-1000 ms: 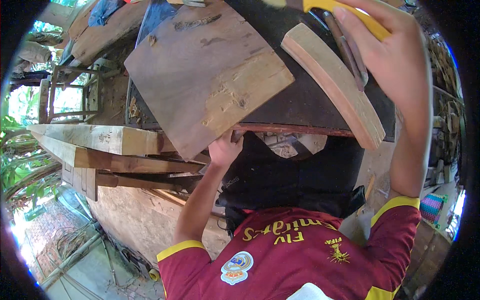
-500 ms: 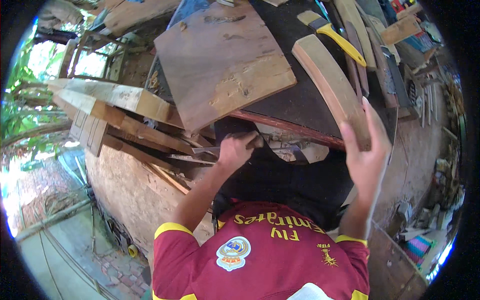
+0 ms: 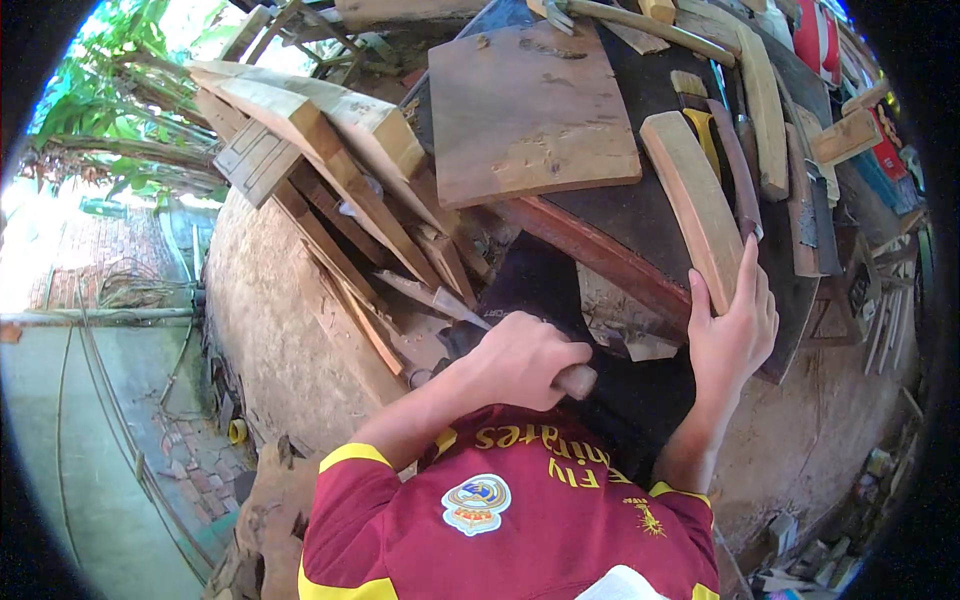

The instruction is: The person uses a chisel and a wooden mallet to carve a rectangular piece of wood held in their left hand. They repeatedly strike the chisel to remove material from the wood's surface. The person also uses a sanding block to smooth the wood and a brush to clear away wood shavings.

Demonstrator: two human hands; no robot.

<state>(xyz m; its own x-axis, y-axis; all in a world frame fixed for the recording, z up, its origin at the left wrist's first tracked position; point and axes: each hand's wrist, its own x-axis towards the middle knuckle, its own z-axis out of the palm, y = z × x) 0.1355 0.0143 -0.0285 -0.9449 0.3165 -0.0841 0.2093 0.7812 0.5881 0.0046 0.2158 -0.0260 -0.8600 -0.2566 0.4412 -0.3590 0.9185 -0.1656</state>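
Observation:
My left hand (image 3: 525, 360) is closed around a wooden-handled bladed tool (image 3: 577, 381). The handle's end sticks out past my thumb, and a narrow metal blade points away to the upper left; its exact kind I cannot tell. With my right hand (image 3: 737, 325) I grip the near end of a long, slightly curved wooden block (image 3: 690, 195), thumb on its left side and fingers along its right. The block's far end lies over the dark tabletop (image 3: 620, 225). A broad wooden board (image 3: 535, 120) lies to the left of the block.
A yellow-handled brush (image 3: 702, 135), a hammer (image 3: 650, 28) and a dark-bladed tool (image 3: 825, 225) lie around the block's far end. Stacked timber beams (image 3: 365, 200) jut out at the left. Below the tabletop runs a reddish wooden edge (image 3: 590, 255).
The view has shifted, so the board and block appear farther right and the beams closer. My left hand has come nearer my body with the bladed tool. My right hand still holds the block.

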